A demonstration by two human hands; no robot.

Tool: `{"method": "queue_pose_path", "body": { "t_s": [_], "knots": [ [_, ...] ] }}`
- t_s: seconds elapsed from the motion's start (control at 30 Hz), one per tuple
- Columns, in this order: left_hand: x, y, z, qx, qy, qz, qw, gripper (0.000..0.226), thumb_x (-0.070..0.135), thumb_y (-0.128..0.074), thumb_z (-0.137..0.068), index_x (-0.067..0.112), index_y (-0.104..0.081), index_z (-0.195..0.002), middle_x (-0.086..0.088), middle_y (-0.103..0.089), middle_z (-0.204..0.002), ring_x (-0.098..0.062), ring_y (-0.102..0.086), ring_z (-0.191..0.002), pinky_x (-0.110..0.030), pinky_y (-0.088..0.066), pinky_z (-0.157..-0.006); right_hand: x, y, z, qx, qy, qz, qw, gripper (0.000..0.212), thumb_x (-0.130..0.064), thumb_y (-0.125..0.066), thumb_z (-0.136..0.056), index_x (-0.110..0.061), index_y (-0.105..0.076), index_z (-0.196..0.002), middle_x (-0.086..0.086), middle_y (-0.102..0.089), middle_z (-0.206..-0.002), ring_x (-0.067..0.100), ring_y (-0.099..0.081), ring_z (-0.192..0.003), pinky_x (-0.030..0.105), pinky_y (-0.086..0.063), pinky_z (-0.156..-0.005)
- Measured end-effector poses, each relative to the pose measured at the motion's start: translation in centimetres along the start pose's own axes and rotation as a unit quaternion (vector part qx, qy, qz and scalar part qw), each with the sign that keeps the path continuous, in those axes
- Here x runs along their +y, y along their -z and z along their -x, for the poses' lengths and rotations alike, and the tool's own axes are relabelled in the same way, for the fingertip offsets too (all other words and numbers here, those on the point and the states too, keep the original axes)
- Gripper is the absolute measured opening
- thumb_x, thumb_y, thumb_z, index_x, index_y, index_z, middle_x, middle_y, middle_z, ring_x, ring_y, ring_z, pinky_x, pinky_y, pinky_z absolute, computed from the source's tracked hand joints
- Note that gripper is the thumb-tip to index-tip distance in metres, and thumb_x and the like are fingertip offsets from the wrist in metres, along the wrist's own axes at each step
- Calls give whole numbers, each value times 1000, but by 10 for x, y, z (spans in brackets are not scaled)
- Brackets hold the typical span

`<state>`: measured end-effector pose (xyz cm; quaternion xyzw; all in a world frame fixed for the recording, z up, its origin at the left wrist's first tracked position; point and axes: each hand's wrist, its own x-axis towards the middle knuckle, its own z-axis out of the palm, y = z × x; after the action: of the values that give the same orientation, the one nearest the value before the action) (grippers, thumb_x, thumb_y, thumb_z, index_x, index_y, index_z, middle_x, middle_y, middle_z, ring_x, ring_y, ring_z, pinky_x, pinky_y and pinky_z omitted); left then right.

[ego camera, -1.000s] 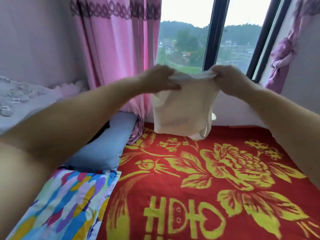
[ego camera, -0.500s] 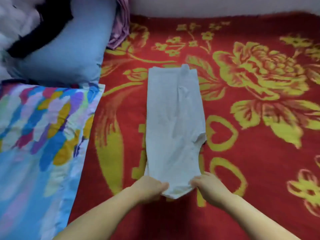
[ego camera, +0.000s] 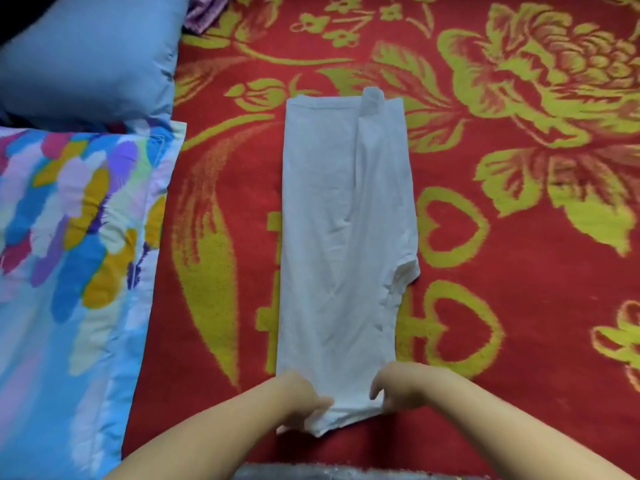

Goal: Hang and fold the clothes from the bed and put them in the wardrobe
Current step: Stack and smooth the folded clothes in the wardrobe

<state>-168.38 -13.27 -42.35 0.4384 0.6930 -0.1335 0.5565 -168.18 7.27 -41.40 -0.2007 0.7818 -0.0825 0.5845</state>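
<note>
Head view, looking straight down at a bed: a red blanket with large yellow flowers, hearts and leaves covers the bed; a white garment, folded lengthwise into a long narrow strip, lies flat near the blanket's middle, running from its near edge away toward the far side; a short sleeve juts out on the strip's right side; a small flap sticks up at the far end. At the near end, the left hand grips the strip's left corner with curled fingers; the right hand pinches the right corner, fingers bent down onto the cloth; both bare forearms come in from the bottom edge. Along the bed's left edge lies a multicoloured pillow, blue with pink, yellow and purple patches; beyond it, at the far left corner, a plain blue pillow; a bit of purple cloth shows just beside it.
</note>
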Motion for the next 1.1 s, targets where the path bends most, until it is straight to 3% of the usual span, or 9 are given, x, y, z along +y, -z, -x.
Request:
{"method": "queue_pose_path", "body": {
  "t_s": [0.13, 0.27, 0.37, 0.57, 0.63, 0.73, 0.83, 1.03, 1.1],
  "knots": [
    [-9, 65, -6, 134, 36, 90, 986, 36, 35, -45, -99, 12, -54, -125, -16, -58, -125, -36, -54, -113, -41, -44, -89, 51, 59, 2, 221, -61, -283, 931, 22, -11, -50, -93, -12, -67, -106, 1, -71, -90, 14, -67, -71, 10, -40, -48],
    [-9, 145, -42, 380, 85, 183, 903, 35, 33, -40, -99, 13, -46, -127, -13, -53, -121, -34, -51, -111, -42, -44, -82, 119, 125, -3, 468, -147, -345, 800, 25, -7, -44, -92, -9, -69, -96, 4, -71, -84, 11, -62, -65, 24, -44, -56],
    [2, 193, -79, 490, 151, 208, 833, 44, 41, -39, -98, 11, -39, -130, -9, -47, -120, -29, -46, -111, -41, -40, -77, 142, 176, -20, 516, -117, -325, 784, 27, -9, -44, -94, -8, -66, -109, 7, -70, -101, 19, -64, -83, 29, -47, -69],
    [-1, 218, -129, 508, 264, 230, 787, 44, 47, -61, -82, 12, -57, -108, -4, -59, -102, -18, -58, -94, -29, -47, -64, 164, 275, -73, 527, -91, -310, 786, 39, -15, -42, -97, -6, -46, -136, 16, -56, -128, 33, -54, -116, 34, -44, -90],
    [-6, 218, -127, 541, 261, 239, 763, 37, 49, -74, -65, 18, -64, -81, 5, -63, -76, -9, -62, -69, -20, -44, -50, 170, 301, -87, 534, -107, -318, 776, 43, -17, -42, -98, -5, -40, -139, 21, -49, -133, 37, -53, -116, 39, -45, -94],
    [-11, 210, -144, 576, 229, 296, 727, 19, 36, -61, -83, 18, -56, -86, 2, -61, -83, -17, -62, -76, -27, -45, -59, 177, 340, -111, 558, -150, -300, 759, 48, -28, -46, -98, -3, -37, -139, 20, -41, -140, 36, -46, -124, 39, -41, -96],
    [-9, 198, -154, 643, 178, 255, 700, 21, 42, -58, -74, 23, -53, -66, 9, -53, -60, -8, -53, -51, -20, -39, -46, 183, 370, -129, 563, -179, -311, 745, 53, -36, -47, -97, -4, -37, -138, 17, -44, -139, 36, -45, -126, 39, -41, -94],
    [-15, 185, -186, 795, 124, 171, 569, 21, 28, -51, -87, 23, -34, -77, 4, -47, -63, -16, -44, -57, -27, -32, -55, 201, 393, -139, 648, -164, -325, 669, 27, -19, -45, -93, -10, -58, -115, 13, -61, -119, 31, -58, -112, 27, -36, -77],
    [-11, 182, -190, 792, 106, 159, 580, 18, 25, -56, -82, 21, -40, -74, 2, -46, -64, -17, -43, -60, -28, -31, -56, 210, 382, -137, 672, -203, -307, 643, 31, -19, -40, -96, -9, -56, -121, 14, -59, -126, 32, -55, -116, 31, -39, -84]
  ]
}}
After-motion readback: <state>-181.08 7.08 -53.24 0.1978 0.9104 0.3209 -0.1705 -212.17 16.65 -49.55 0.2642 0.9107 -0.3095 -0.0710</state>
